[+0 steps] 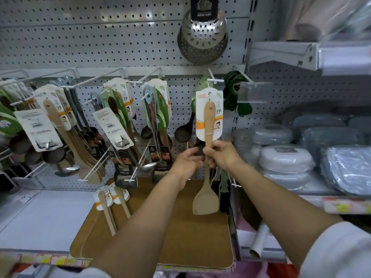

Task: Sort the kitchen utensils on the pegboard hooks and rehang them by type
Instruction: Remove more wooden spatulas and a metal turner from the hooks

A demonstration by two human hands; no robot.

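Observation:
A wooden spatula (206,189) with a white and orange card hangs upright in front of the pegboard (100,43). Its top hole is at a white hook (214,80). My right hand (219,154) is closed around the middle of its handle. My left hand (189,159) is just left of the handle, fingers curled and touching it. Two more carded wooden spatulas (112,205) lie on the wooden boards (180,237) below. Hooks to the left carry mixed wooden spatulas (60,125), dark ladles (183,132), steel spoons and tongs (154,125).
A steel perforated colander (202,39) hangs above the spatula. Green items (236,93) hang on the hook to the right. Wrapped grey containers (287,159) fill the right shelf. White hook tips (130,180) jut out toward me at several heights.

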